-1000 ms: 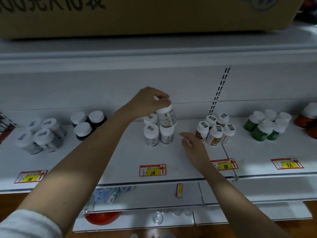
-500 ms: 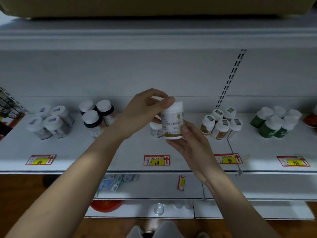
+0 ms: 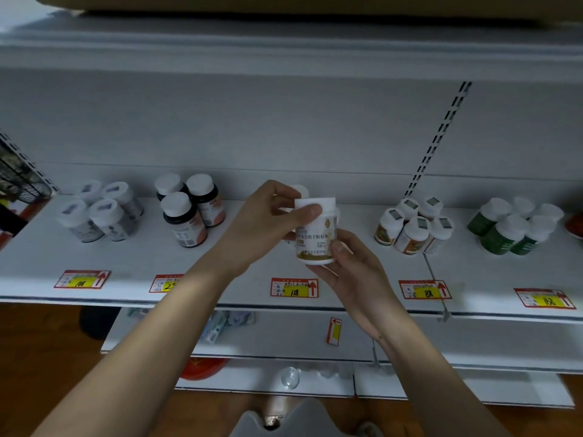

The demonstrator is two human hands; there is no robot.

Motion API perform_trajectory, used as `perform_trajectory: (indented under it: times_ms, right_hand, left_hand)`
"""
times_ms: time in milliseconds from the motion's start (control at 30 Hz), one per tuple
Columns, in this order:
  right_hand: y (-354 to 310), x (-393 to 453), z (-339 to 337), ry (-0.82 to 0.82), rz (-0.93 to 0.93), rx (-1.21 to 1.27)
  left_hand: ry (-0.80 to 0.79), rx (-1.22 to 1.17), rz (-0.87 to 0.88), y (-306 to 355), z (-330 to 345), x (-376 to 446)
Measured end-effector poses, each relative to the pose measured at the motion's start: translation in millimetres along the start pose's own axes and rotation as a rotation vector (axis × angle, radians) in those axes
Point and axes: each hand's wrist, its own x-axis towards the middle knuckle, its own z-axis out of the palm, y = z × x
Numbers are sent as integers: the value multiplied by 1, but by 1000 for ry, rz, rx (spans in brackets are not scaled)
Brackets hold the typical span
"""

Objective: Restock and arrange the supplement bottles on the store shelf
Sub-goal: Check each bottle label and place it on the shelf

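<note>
With my left hand (image 3: 262, 228) pinching the white supplement bottle (image 3: 316, 234) at its cap and my right hand (image 3: 353, 272) cupping its base, a slip could topple the bottles behind.

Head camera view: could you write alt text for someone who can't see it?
Two hands hold a white supplement bottle above a white store shelf: the left hand grips its cap, the right hand cradles its base. Bottle clusters stand either side.
</note>
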Motion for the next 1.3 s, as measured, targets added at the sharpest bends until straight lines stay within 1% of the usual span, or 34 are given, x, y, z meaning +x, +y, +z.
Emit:
perform_trajectory:
  times_ms: [100, 167, 200, 267, 333, 433, 500, 600, 733, 833, 967, 1067, 1133, 1167, 1267, 1300]
  right_hand:
    - [-1, 1, 1, 16, -11, -4]
    - [-2, 3, 2, 68, -30, -74]
    - [-2, 4, 3, 102, -44, -141]
    - [-3, 6, 3, 147, -88, -358]
    - [-4, 6, 4, 136, -122, -530]
    - [-5, 6, 5, 106, -133, -608]
    - [-6, 7, 5, 75, -124, -570]
    - [-10, 7, 5, 27, -52, -346]
    - [-13, 7, 3, 22, -67, -306]
    - [-12, 7, 2, 85, -113, -362]
    - [-13, 7, 2, 162, -193, -609]
    - [-14, 7, 3, 166, -209, -671]
    - [-16, 8, 3, 134, -193, -669]
    - [-16, 8, 3, 107, -174, -628]
    - [-19, 7, 4, 71, -95, -398]
    - [-20, 7, 4, 66, -85, -364]
  left_hand:
    - [-1, 25, 30, 1, 0, -2]
    - [-7, 48, 50, 2, -1, -3]
    - [-17, 53, 55, 3, -1, -4]
    - [-38, 72, 53, 4, -1, -5]
    - [-52, 87, 50, 5, -1, -6]
    - [-47, 100, 63, 6, -1, -7]
    - [-29, 99, 60, 6, -2, -6]
    - [-8, 40, 33, 7, -3, -5]
    - [-12, -95, -3, 8, -3, -6]
    - [-16, -81, 7, 6, -1, -7]
    - [-26, 15, 36, 7, 3, -8]
    - [-15, 45, 53, 7, 4, -7]
    - [-20, 12, 52, 7, 3, -6]
    - [-23, -20, 44, 8, 2, -6]
    - [-21, -135, 22, 10, -1, -6]
    - [-18, -165, 19, 10, -1, -6]
